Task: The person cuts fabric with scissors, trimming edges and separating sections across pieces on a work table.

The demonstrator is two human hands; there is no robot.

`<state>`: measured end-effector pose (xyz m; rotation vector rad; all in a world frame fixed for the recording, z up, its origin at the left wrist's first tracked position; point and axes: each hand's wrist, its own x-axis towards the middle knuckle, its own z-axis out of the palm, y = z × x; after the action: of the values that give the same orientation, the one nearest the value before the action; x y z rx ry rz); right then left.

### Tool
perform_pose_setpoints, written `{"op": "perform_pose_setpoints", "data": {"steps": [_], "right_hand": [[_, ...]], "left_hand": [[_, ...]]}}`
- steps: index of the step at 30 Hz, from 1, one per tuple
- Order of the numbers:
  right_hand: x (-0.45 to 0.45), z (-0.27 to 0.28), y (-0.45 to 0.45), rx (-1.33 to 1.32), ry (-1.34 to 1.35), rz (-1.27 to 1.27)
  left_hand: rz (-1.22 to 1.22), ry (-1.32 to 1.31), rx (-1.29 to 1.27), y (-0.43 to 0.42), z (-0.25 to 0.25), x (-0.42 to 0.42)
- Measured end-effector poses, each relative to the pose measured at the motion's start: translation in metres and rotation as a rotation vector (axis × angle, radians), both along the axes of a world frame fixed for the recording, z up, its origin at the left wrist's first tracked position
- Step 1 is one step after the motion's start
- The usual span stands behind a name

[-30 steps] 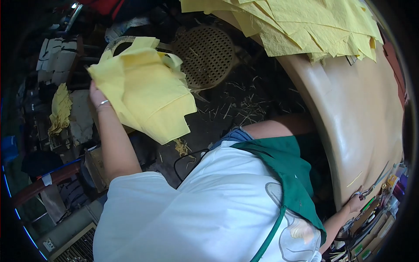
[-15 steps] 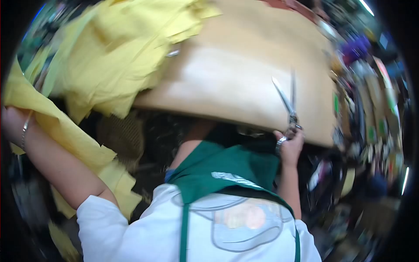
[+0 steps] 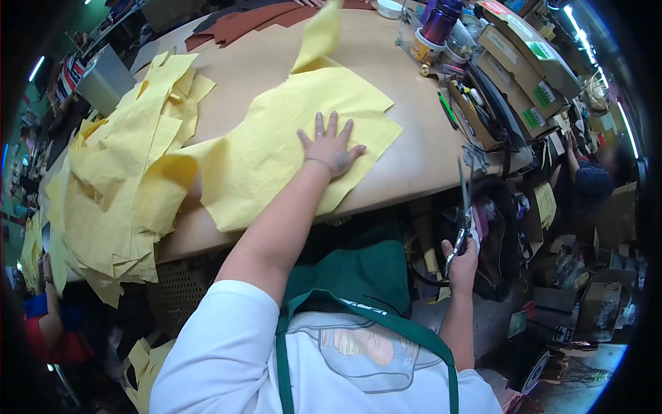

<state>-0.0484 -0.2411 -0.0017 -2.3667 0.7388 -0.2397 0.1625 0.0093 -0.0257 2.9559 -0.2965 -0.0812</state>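
Note:
My left hand lies flat, fingers spread, on a large yellow sheet on the tan table. A ring and a bracelet show on it. Beyond the table's front edge, my right hand grips the handles of metal scissors, whose slightly parted blades point away from me. Left of the sheet, a heap of yellow pieces hangs over the front edge.
Red-brown material lies at the far edge, near another person's hand. A purple bottle, tubs, pens and cardboard boxes crowd the table's right end. Other people are at the far left and right. A woven seat stands below.
My left hand has carried the yellow material onto the table and now presses it flat. The scissors in my right hand have moved off the tabletop, and the view has turned towards the table.

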Motion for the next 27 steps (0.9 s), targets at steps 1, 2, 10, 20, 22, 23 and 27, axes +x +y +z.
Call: {"op": "perform_pose_setpoints", "data": {"steps": [1,2,10,20,22,23,27], "right_hand": [[0.003,-0.003,-0.002,0.002,0.014,0.018],[0.007,-0.005,0.0,0.006,0.031,0.037],[0.107,0.0,0.026,0.221,-0.15,0.347],[0.189,-0.055,0.016,-0.351,-0.2,0.347],[0.192,-0.059,0.014,-0.247,-0.132,0.339],[0.19,-0.057,0.016,-0.258,-0.131,0.344],[0.192,-0.06,0.013,-0.317,-0.166,0.344]], "left_hand": [[-0.003,-0.008,0.031,-0.001,-0.007,-0.003],[-0.055,0.026,0.011,-0.002,-0.008,-0.003],[-0.513,0.219,-0.071,-0.043,0.001,0.001],[-0.154,-0.009,-0.126,0.074,-0.011,0.013],[0.021,0.021,0.138,0.093,-0.006,0.02],[0.122,-0.03,0.219,0.102,-0.001,0.032],[0.406,-0.432,0.058,0.138,0.034,0.118]]}}
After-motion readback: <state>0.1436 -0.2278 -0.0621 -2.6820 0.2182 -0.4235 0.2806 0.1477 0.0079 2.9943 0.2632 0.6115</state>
